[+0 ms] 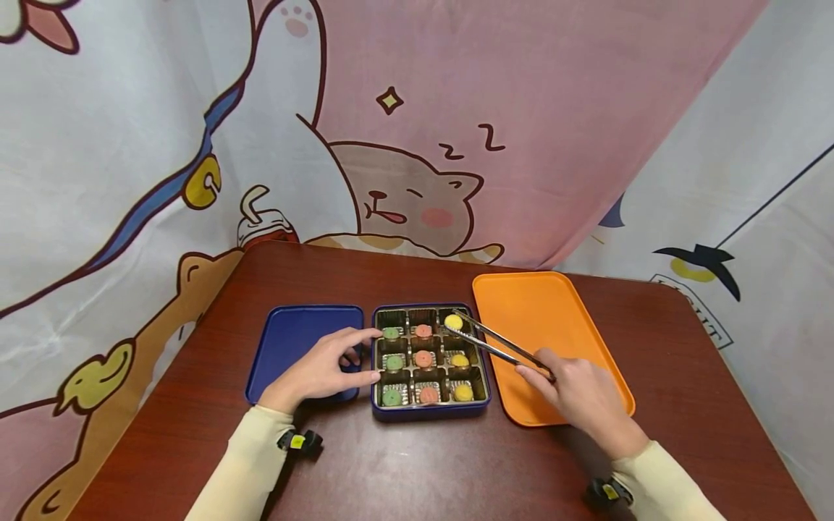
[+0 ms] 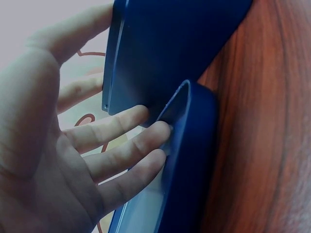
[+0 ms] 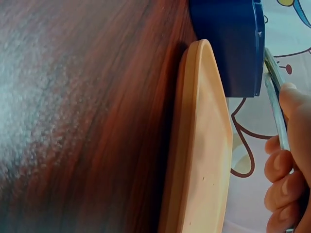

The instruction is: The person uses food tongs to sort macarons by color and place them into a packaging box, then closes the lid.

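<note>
My right hand point(image 1: 582, 391) grips a pair of metal tongs point(image 1: 502, 346), also seen edge-on in the right wrist view. The tong tips sit either side of a small round yellow sweet point(image 1: 453, 322) at the back right compartment of a dark blue box point(image 1: 430, 414); whether it is lifted off the bottom cannot be told. Green sweets point(image 1: 392, 362), pink sweets point(image 1: 424, 359) and yellow sweets point(image 1: 463, 392) fill the left, middle and right columns. My left hand point(image 1: 323, 365) has its thumb and index finger extended against the box's left side, the other fingers loosely bent point(image 2: 124, 165).
Left of the box lies a blue lid or tray point(image 1: 287, 336), partly under my left hand. An orange tray point(image 1: 534, 311) lies close on the right, below my right hand. Everything stands on a reddish-brown table point(image 1: 391, 477), with a cartoon-print cloth point(image 1: 554, 108) behind.
</note>
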